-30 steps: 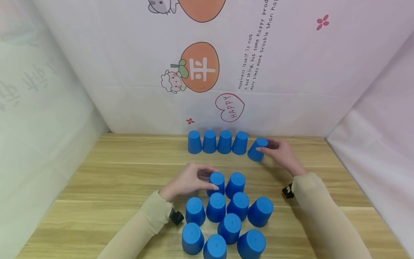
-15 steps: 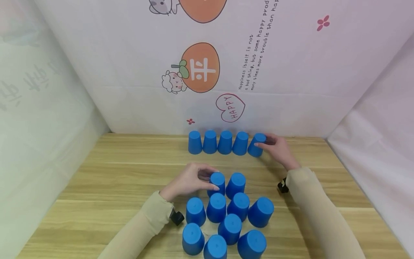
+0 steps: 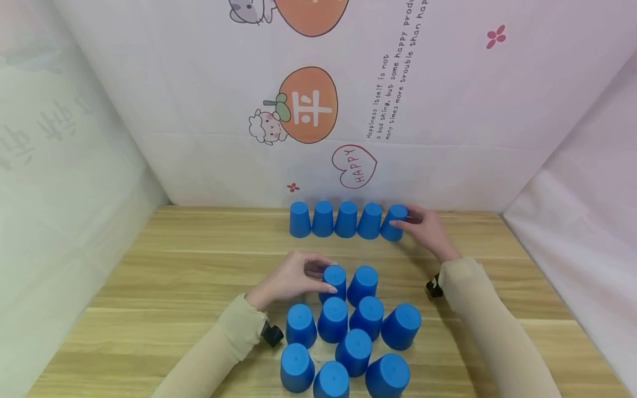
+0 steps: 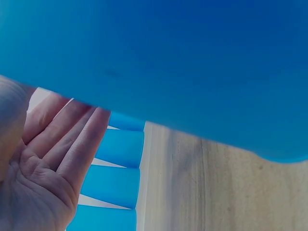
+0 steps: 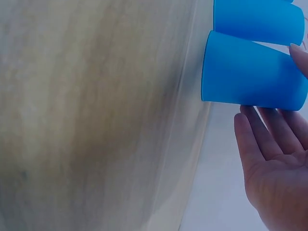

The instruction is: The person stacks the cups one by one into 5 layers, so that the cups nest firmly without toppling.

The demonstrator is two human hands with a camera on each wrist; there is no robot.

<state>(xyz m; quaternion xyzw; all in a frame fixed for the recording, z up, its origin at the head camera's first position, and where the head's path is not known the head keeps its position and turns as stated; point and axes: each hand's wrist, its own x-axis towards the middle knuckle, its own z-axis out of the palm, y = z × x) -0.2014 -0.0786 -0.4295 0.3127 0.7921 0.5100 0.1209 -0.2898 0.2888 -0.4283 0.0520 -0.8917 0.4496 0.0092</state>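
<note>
An upside-down blue cup (image 3: 393, 228) stands at the right end of a row along the back of the table. My right hand (image 3: 429, 231) holds it, thumb in front and fingers behind; the right wrist view shows the fingers (image 5: 276, 137) against the cup's side. Closer to me, my left hand (image 3: 291, 279) grips another upturned blue cup (image 3: 334, 276) between thumb and fingers. That cup fills the upper part of the left wrist view and hides the left fingertips.
Several more upturned blue cups stand in the back row, one being this cup (image 3: 322, 219). A loose cluster, including a near cup (image 3: 297, 367), spreads over the front of the wooden table (image 3: 164, 276). A printed white cloth (image 3: 438, 177) hangs behind.
My right hand has slid its cup back and slightly left, in line with the row and close against the neighbouring cup. The left hand and its cup have stayed in place.
</note>
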